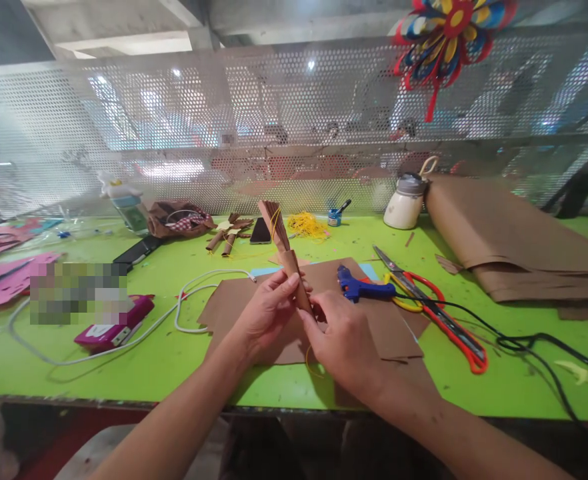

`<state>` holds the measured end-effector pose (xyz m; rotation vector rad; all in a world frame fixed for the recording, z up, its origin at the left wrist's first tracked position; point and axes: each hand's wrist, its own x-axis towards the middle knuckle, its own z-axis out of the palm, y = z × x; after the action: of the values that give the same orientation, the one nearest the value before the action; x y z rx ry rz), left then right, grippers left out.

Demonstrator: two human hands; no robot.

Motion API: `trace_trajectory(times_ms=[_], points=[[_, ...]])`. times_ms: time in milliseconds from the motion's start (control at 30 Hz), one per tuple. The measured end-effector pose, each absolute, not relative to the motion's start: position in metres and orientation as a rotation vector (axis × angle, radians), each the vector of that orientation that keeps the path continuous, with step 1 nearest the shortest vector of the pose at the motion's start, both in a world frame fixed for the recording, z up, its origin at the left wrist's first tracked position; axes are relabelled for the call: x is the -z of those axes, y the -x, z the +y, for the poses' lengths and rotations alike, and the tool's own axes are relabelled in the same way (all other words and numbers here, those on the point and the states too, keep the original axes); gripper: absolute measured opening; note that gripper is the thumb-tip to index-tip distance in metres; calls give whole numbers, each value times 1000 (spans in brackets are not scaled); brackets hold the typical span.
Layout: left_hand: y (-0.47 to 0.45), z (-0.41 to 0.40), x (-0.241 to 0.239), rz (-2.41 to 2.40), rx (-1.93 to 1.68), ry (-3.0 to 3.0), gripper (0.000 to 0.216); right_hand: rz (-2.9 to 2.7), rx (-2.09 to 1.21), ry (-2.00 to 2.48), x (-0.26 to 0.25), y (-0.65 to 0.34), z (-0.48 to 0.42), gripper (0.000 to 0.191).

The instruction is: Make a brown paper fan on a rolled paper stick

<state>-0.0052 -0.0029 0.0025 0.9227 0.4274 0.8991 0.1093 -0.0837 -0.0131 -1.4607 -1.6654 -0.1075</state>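
Note:
Between my two hands is a rolled brown paper tube (289, 261) with a pleated, fan-like paper piece (273, 225) sticking out of its top, tilted to the left. My left hand (273, 303) is closed round the tube's upper part. Lower down, my right hand (341, 333) pinches the tube's bottom end. A thin yellow string hangs below it. Under my hands lie flat brown paper sheets (379, 313). A blue glue gun (367, 287) rests on the sheets to the right, close to orange-handled scissors (439, 327) and a red-and-yellow handled pair.
Two similar paper pieces (228, 237), a phone (261, 231), yellow string (308, 225) and a blue jar (334, 217) stand at the back. A white bottle (404, 202) is beside folded brown paper (514, 227). A magenta box (117, 325) and white cable (178, 313) lie left; a black cord runs right.

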Motion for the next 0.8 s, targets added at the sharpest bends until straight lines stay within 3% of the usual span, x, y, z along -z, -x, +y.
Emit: trace_trajectory(times_ms=[800], points=[[12, 4, -7, 469, -912, -865, 22, -1674, -58, 1380, 19, -107, -97, 17]])
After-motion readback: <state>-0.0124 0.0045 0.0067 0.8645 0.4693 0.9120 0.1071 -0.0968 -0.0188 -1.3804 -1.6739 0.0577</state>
